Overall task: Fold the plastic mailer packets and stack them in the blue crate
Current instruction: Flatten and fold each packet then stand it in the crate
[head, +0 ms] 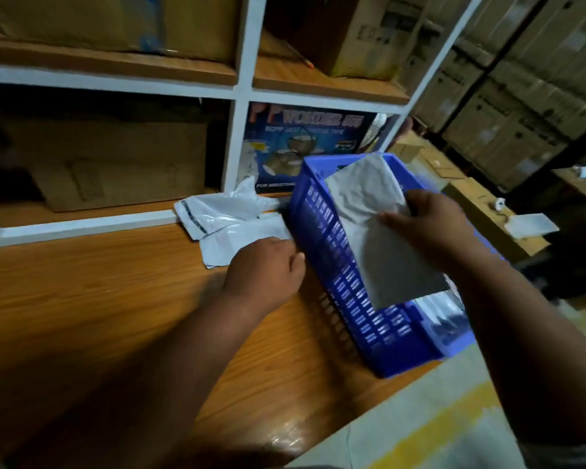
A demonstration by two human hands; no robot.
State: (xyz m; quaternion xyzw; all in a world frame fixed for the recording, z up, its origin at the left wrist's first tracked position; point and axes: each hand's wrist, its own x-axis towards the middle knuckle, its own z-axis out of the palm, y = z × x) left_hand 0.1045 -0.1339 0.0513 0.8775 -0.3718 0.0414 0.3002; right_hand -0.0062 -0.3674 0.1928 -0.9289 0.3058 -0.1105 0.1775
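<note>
- Left of the frame: a wooden table (82,299) runs across the lower half, with a white-framed shelf unit (241,96) behind it holding cardboard boxes (115,157) in the upper left.
- Centre left: a loose pile of white plastic mailer packets (224,221) lies on the table against the shelf's lower rail, just beside the crate.
- Centre: the left hand (268,265) rests on the near edge of that pile, knuckles up; its fingertips are hidden, so I cannot tell whether it grasps a packet.
- Centre, behind: a blue adhesive tape box (285,143) sits in the lower shelf compartment.
- Centre right: the blue crate (345,282) stands on the table's right end.
- Right: the right hand (427,221) pinches a folded grey mailer packet (386,238), which lies tilted across the crate's opening, partly inside.
- Far right: stacked cartons (521,96) fill the background.
</note>
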